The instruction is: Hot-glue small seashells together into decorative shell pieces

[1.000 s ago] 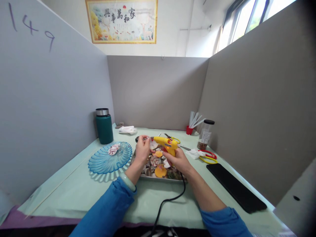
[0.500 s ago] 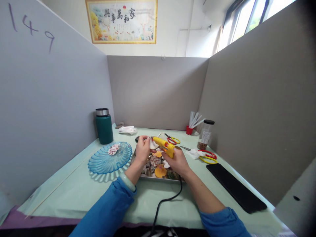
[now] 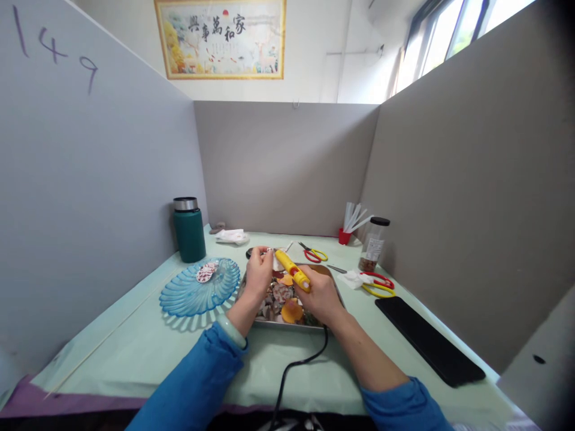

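My right hand (image 3: 320, 293) is wrapped round a yellow glue gun (image 3: 291, 269), whose tip points up and left toward my left hand (image 3: 259, 272). The fingers of my left hand are pinched together near that tip; a small whitish piece shows at their ends, too small to name. Both hands are over a metal tray (image 3: 287, 327) filled with shells, among them an orange shell (image 3: 291, 311). A black cord (image 3: 296, 363) runs from below my right hand toward the table's front edge.
On the left are a blue scalloped plate (image 3: 179, 293) bearing a speckled shell (image 3: 207, 272) and a green bottle (image 3: 189, 233). To the right lie scissors (image 3: 381, 290), a crumpled tissue (image 3: 353, 279), a black slab (image 3: 426, 338) and a jar (image 3: 372, 248). A red cup (image 3: 344, 237) holds white sticks.
My right hand has turned the glue gun, so its handle no longer shows and its back end sits lower and further left. My left hand has barely moved.
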`<action>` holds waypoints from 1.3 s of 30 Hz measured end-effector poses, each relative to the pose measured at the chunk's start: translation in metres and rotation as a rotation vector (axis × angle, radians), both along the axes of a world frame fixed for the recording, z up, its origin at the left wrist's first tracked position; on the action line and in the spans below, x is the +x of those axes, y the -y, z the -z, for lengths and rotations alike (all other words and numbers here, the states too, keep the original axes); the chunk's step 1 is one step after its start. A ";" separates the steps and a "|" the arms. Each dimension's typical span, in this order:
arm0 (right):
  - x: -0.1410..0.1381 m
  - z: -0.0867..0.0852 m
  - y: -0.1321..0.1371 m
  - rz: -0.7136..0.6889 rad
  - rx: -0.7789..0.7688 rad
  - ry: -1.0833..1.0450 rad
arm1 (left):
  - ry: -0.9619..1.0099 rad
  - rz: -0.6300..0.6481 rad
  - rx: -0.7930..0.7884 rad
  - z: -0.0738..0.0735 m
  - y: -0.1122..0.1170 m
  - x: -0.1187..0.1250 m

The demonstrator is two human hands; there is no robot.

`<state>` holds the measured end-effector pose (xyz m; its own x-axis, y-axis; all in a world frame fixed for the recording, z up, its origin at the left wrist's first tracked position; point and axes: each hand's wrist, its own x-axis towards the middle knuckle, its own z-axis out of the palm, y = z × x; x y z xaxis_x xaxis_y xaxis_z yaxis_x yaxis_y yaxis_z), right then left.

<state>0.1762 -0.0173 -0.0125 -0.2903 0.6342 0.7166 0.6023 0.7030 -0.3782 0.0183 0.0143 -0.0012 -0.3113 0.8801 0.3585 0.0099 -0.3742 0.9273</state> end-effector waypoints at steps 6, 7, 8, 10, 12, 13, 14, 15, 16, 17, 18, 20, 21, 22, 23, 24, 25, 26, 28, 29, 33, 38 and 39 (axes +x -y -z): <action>0.001 -0.001 0.000 0.027 0.014 0.000 | 0.016 -0.065 0.017 0.000 0.000 0.000; 0.001 -0.001 0.000 0.039 0.011 -0.001 | 0.019 -0.071 0.018 0.000 0.000 0.000; 0.001 -0.001 0.001 0.050 0.006 0.000 | 0.022 -0.076 0.020 0.001 0.000 0.000; 0.001 -0.001 0.001 0.069 -0.008 0.002 | 0.025 -0.086 0.021 0.001 -0.001 -0.001; 0.001 -0.002 0.002 0.081 -0.019 0.002 | 0.026 -0.095 0.021 0.001 -0.001 -0.001; 0.001 -0.002 0.002 0.085 -0.020 0.001 | 0.026 -0.099 0.019 0.001 -0.001 -0.001; 0.001 -0.002 0.002 0.090 -0.020 0.000 | 0.027 -0.101 0.016 0.001 -0.002 -0.001; 0.001 -0.002 0.002 0.094 -0.019 0.001 | 0.027 -0.101 0.013 0.001 -0.002 -0.001; 0.001 -0.002 0.002 0.096 -0.019 0.002 | 0.026 -0.100 0.012 0.001 -0.001 -0.001; 0.001 -0.002 0.002 0.096 -0.019 0.003 | 0.024 -0.098 0.014 0.001 -0.001 -0.001; 0.001 -0.002 0.002 0.093 -0.016 0.003 | 0.020 -0.093 0.017 0.001 -0.001 -0.001; 0.001 -0.001 0.002 0.080 -0.007 -0.003 | 0.010 -0.082 0.027 0.000 0.000 -0.001; 0.001 -0.001 0.002 0.073 -0.003 -0.005 | 0.005 -0.077 0.031 0.000 0.001 0.000; 0.001 0.000 0.001 0.068 0.002 -0.008 | -0.002 -0.074 0.033 0.000 0.001 0.000; 0.001 0.000 0.001 0.064 0.005 -0.011 | -0.008 -0.073 0.034 0.000 0.001 0.000; 0.001 0.001 0.001 0.058 0.007 -0.012 | -0.013 -0.073 0.035 0.000 0.002 0.000; 0.001 0.001 0.000 0.050 0.008 -0.011 | -0.019 -0.072 0.035 0.000 0.002 0.000; 0.001 0.001 0.000 0.043 0.010 -0.011 | -0.024 -0.072 0.035 0.000 0.002 0.000; 0.001 0.002 -0.001 0.032 0.013 -0.008 | -0.032 -0.069 0.032 0.000 0.002 0.000; 0.001 0.002 -0.001 0.030 0.013 -0.006 | -0.035 -0.070 0.031 0.000 0.002 0.000; 0.001 0.001 0.000 0.040 0.014 -0.002 | -0.043 -0.092 0.029 0.000 0.002 0.000; 0.001 -0.001 0.002 0.076 -0.006 0.007 | -0.034 -0.130 0.037 0.000 0.002 -0.001; 0.001 -0.002 0.002 0.088 -0.014 0.010 | -0.028 -0.133 0.039 0.000 0.001 -0.001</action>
